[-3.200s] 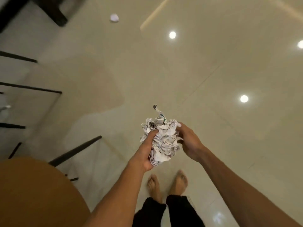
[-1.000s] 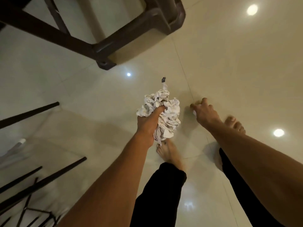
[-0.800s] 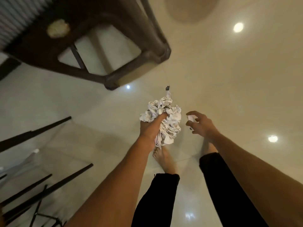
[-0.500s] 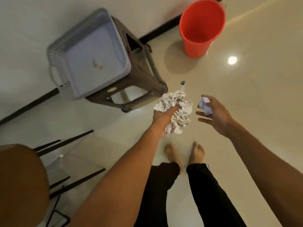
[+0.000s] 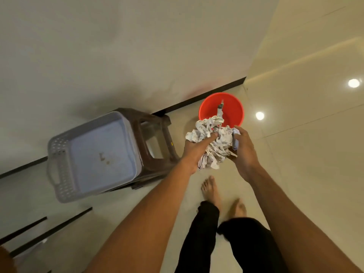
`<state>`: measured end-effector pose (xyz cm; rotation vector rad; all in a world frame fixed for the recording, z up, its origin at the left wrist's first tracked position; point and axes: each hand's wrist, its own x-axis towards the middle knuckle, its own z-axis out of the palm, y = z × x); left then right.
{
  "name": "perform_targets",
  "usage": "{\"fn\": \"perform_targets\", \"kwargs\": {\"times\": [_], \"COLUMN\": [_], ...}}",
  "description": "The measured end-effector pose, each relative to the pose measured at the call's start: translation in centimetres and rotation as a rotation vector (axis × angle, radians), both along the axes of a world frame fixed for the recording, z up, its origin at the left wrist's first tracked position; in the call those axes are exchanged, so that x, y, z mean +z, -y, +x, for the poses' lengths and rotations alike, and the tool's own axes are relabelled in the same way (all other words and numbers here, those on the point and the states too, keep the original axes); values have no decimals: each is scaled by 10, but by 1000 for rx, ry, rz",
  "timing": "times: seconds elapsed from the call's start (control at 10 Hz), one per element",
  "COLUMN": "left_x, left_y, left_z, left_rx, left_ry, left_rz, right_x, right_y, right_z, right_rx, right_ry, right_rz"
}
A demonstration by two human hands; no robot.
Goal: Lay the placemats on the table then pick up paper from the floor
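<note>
Crumpled paper wad (image 5: 212, 143) held mid-air, just on near side of red bucket (image 5: 235, 110) at far right by wall. Left grip (image 5: 194, 152) curled round wad, thumb pressed on top to bundle loose sheets. Right grip (image 5: 245, 154) cups wad's right side and pinches small pale scrap (image 5: 235, 134) against it, likely merging both for one drop into bucket.

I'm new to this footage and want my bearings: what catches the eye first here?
The bright red plastic bucket stands out, on the floor by the wall, right of centre. Just in front of it, the left hand and right hand grip a wad of crumpled printed paper. At left, a pale lilac plastic basket sits on a dark brown plastic stool.
</note>
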<state>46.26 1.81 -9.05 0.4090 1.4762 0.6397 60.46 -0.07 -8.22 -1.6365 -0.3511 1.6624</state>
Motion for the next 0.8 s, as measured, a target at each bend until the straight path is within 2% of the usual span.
{"fn": "perform_targets", "kwargs": {"times": [0.2, 0.3, 0.4, 0.5, 0.6, 0.7, 0.8], "left_x": [-38, -78, -132, -184, -226, -240, -235], "left_y": [-65, -102, -137, -163, -178, -186, -187], "left_z": [40, 54, 60, 54, 47, 44, 47], "left_rx": [11, -1, -43, -145, -336, -519, -522], "left_ry": [30, -1, -17, -99, -294, -381, -463], "left_rz": [-7, -15, -17, -16, -11, 20, 14], "right_x": [-50, -92, -138, -181, -213, -234, -237], "right_y": [-76, -120, -161, -193, -203, -200, -193], "right_z": [38, 54, 68, 76, 76, 78, 77], "right_rx": [146, 212, 202, 139, 250, 359, 428], "right_ry": [91, 131, 53, -7, -5, 90, 169], "right_rz": [-43, -110, -286, -371, -375, -354, -332]}}
